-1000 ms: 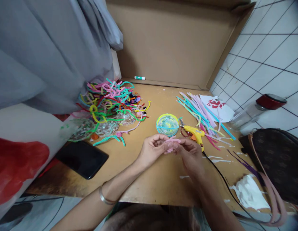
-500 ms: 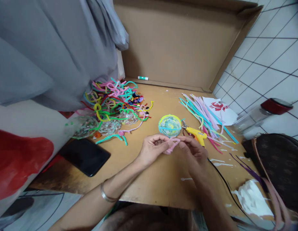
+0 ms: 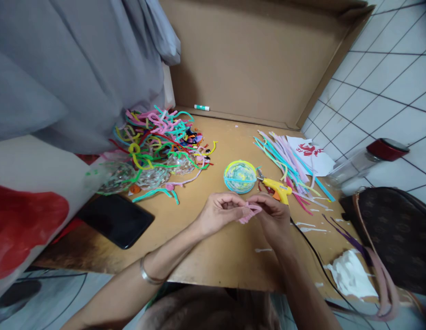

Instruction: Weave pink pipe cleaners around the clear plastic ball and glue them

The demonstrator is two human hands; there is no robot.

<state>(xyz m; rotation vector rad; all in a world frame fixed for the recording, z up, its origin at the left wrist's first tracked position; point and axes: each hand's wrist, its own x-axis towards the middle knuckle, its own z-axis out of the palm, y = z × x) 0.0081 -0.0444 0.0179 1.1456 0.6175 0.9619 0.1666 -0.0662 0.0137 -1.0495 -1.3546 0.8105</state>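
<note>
A bent pink pipe cleaner (image 3: 246,219) is pinched between my two hands above the front of the table. My left hand (image 3: 222,213), with a bangle on its wrist, holds its left side between thumb and fingers. On its right side, the fingers of my right hand (image 3: 272,215) are closed around the strand, their tips partly hidden. Just beyond my hands lies a round disc (image 3: 240,176) of mottled green and yellow, with a yellow and blue rim and a blue strip across it. The yellow glue gun (image 3: 277,189) rests to its right, nozzle towards the disc.
Tangled coloured pipe cleaners (image 3: 158,142) are heaped at left, near a black phone (image 3: 117,221). Straight pipe cleaners (image 3: 285,156) lie at right. A glue stick (image 3: 202,107), a clear bottle (image 3: 367,158), a brown bag (image 3: 395,238), crumpled tissue (image 3: 352,275) and a black cord (image 3: 314,252) surround the workspace.
My right hand has drawn in closer to my left hand, and its fingers now cover more of the pink pipe cleaner. The whole view has shifted slightly.
</note>
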